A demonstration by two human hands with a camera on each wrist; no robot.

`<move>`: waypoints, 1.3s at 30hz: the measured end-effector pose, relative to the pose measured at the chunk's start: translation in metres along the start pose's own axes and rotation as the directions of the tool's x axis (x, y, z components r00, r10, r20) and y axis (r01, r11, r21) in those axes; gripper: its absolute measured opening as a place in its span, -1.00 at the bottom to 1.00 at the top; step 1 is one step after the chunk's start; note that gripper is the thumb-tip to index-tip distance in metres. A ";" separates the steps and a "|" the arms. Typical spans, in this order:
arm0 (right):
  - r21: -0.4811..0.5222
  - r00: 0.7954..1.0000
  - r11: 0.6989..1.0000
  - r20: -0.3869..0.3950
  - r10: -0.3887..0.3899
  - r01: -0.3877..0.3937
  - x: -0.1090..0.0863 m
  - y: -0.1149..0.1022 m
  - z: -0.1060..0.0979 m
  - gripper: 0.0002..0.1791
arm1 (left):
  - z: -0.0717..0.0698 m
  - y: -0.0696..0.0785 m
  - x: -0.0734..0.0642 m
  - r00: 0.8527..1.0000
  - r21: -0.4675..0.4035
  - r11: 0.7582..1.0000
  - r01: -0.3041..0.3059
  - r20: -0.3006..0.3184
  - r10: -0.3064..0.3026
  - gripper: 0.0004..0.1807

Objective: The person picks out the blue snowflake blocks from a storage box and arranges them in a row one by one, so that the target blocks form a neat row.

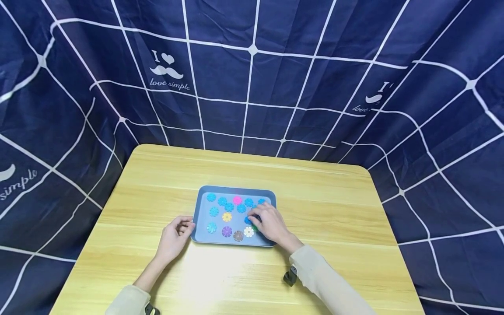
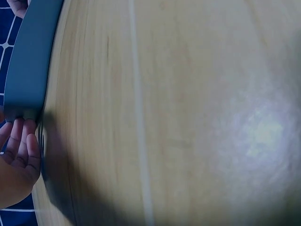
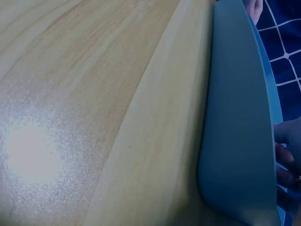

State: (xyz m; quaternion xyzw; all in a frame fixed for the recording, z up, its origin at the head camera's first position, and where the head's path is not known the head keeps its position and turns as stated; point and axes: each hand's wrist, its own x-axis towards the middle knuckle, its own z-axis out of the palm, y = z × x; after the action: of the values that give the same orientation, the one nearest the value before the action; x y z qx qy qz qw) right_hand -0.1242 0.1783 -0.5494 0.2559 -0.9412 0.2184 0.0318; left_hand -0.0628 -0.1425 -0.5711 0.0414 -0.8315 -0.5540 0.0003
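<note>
A tray (image 1: 237, 223) is set on the table (image 1: 334, 218). Discs (image 1: 226, 231) are spread inside it. Behind, a curtain (image 1: 220, 65) is hung.

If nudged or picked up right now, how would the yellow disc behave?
The yellow disc looks small and notched, so probably light, with edges that may be easy to catch. Lying flat in the tray, it would likely slide rather than roll.

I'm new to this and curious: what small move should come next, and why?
Perhaps the right hand should lift the dark blue disc: its fingertips are at it, and the left hand touches the tray, which may keep it steady.
</note>
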 end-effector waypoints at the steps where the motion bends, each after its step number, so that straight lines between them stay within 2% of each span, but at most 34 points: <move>1: 0.016 1.000 1.000 -0.004 0.005 -0.005 0.000 0.000 -0.001 -0.89 | 0.000 0.000 0.000 1.000 0.002 1.000 0.000 0.001 0.000 -0.75; 12: 0.141 0.992 0.982 0.011 0.124 -0.125 -0.004 -0.003 -0.013 -0.88 | 0.000 0.000 0.001 1.000 -0.001 1.000 -0.003 0.009 0.003 -0.75; 22: 0.192 0.975 0.958 -0.012 0.220 -0.214 -0.011 0.000 -0.027 -0.92 | -0.001 -0.001 0.001 1.000 0.008 1.000 0.001 0.014 -0.001 -0.77; 33: 0.322 0.937 0.889 -0.018 0.349 -0.325 -0.014 0.022 -0.044 -0.90 | -0.001 -0.001 0.001 1.000 0.006 1.000 0.008 0.022 -0.008 -0.76; 39: 0.374 0.910 0.856 -0.066 0.409 -0.357 -0.015 0.035 -0.053 -0.87 | -0.004 0.001 0.001 0.999 -0.010 1.000 0.019 0.046 -0.018 -0.76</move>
State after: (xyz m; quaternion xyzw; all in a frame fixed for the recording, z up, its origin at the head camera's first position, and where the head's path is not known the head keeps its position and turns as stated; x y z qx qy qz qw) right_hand -0.1311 0.2353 -0.5183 0.0483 -0.9135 0.4039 0.0082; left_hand -0.0634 -0.1458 -0.5686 0.0363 -0.8280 -0.5590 -0.0239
